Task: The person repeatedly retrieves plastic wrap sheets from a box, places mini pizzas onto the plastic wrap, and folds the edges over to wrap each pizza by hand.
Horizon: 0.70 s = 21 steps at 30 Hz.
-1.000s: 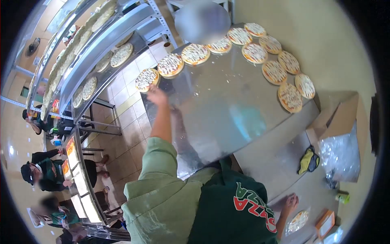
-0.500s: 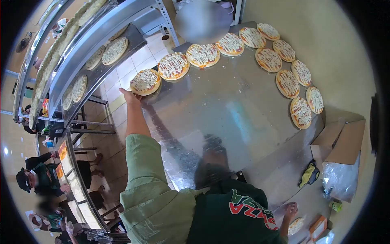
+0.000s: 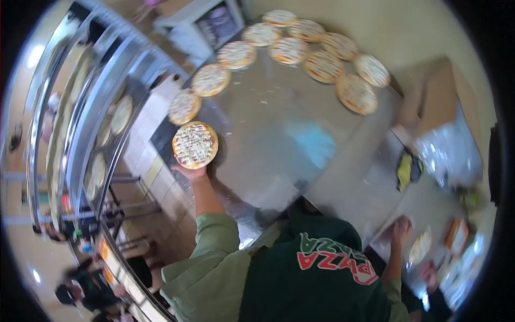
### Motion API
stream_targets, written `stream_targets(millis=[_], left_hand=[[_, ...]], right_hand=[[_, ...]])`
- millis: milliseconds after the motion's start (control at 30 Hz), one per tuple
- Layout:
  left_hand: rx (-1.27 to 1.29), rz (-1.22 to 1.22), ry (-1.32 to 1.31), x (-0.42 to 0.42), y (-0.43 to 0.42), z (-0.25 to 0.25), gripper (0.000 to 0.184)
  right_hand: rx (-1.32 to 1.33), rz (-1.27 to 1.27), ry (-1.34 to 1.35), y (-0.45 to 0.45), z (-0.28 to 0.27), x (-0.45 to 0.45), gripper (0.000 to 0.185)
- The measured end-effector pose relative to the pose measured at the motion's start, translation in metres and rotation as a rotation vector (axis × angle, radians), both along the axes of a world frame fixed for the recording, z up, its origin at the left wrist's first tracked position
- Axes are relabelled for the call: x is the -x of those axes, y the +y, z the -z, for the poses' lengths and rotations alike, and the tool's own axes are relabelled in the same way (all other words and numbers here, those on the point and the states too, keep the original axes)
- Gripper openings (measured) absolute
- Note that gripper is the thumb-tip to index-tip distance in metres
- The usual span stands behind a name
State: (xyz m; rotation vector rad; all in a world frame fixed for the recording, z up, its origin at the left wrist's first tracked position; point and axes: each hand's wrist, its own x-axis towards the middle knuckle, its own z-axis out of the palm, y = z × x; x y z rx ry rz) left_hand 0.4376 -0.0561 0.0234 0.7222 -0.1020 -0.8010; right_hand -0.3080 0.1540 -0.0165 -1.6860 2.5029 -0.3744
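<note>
My left hand (image 3: 190, 170) supports a pizza (image 3: 195, 144) from below at its near edge, with most of the fingers hidden underneath. Shredded white cheese with thin dark lines covers it, and red sauce shows at the rim. A neighbouring pizza (image 3: 184, 106) lies just behind it at the steel table's left edge. Over on the right, my right hand (image 3: 401, 232) is low by the work surface, near a small flat round piece (image 3: 420, 248). Blur keeps me from making out its fingers.
More pizzas curve along the far side of the steel table (image 3: 257, 139). A cardboard box (image 3: 445, 102), plastic bags (image 3: 448, 145) and a yellow-black item (image 3: 409, 170) sit right. A co-worker's hand (image 3: 431, 276) is at lower right. Racks with dough bases (image 3: 122, 114) stand left; another person (image 3: 88, 290) works there.
The view has swung, so the table and pizzas appear turned. My left hand has drawn the end pizza apart from its row, and its topping now faces me more. A co-worker's hand has appeared at lower right.
</note>
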Motion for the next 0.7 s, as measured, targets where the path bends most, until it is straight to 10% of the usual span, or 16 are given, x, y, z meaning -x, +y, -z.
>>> stream_targets(millis=[200,233,367,700], left_hand=[[-0.122,0.670,0.061,0.196,0.001,0.006,0.079],[0.164,1.018,0.307,0.226,0.004,0.019,0.078],[-0.170,1.579,0.716,0.374,0.022,0.011,0.098],[-0.498,2.040,0.470,0.528,0.089,-0.003,0.103]], right_hand=[[-0.005,0.189,0.047,0.009,-0.031,-0.035,0.040],[0.028,0.243,0.081,0.015,-0.021,-0.032,0.040],[0.095,0.309,0.106,0.022,-0.029,-0.044,0.039],[0.343,0.328,-0.084,0.039,-0.043,-0.056,0.032]])
